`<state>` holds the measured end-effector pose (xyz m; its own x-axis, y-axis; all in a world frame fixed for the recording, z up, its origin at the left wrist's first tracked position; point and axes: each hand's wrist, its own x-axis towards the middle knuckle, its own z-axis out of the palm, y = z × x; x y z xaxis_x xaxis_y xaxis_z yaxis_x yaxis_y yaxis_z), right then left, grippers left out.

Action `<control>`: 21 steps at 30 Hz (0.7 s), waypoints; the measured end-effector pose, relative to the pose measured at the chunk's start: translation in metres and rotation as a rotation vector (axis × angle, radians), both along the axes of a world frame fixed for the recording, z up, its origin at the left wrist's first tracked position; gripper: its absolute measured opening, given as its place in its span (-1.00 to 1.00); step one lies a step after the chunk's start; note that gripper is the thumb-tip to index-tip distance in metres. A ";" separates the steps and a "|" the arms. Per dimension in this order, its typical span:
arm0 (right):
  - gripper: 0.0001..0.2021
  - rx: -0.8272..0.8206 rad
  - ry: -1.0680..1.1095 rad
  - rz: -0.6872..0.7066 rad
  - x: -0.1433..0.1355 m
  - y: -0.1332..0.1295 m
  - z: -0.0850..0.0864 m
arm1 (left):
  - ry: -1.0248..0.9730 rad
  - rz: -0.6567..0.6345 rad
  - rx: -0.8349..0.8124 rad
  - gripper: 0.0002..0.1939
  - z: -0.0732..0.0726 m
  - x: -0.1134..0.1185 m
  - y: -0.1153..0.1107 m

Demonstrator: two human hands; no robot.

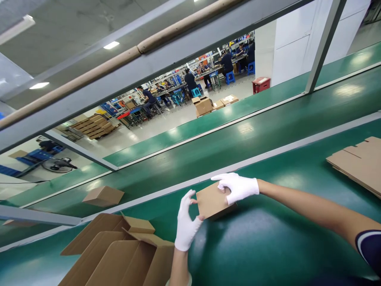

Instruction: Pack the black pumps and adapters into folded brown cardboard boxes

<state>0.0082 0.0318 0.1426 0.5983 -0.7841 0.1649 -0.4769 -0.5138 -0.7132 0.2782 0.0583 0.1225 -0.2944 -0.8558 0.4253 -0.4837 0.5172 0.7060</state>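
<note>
Small box [212,201]: plain brown cardboard, flat-topped, closed, unprinted; rested on green belt [268,238] near grey rail [166,191]. Box gripped at near-left edge by left hand [186,222], thumb and fingers pinched on corner. Far-right corner covered by right hand [236,186], fingers curled over top. White gloves worn. Open carton [119,254] seen lower left; flat cardboard [360,161] stacked at right; another box [103,196] set beyond rail.

Green surface [268,246], glossy; small cardboard box [212,201] near the middle, flattened cardboard sheets [361,162] at right, open cartons [119,254] at left.
</note>
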 end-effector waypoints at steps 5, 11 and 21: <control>-0.52 -0.294 0.239 0.036 0.011 0.012 0.008 | -0.405 -0.139 0.200 -0.07 0.009 -0.007 -0.013; -0.46 -0.520 0.392 0.031 0.014 0.009 -0.002 | -0.507 -0.084 0.083 -0.23 0.007 -0.010 -0.021; -0.54 -0.605 0.312 0.017 0.015 0.007 -0.012 | -0.517 -0.161 0.019 -0.30 0.009 0.003 -0.028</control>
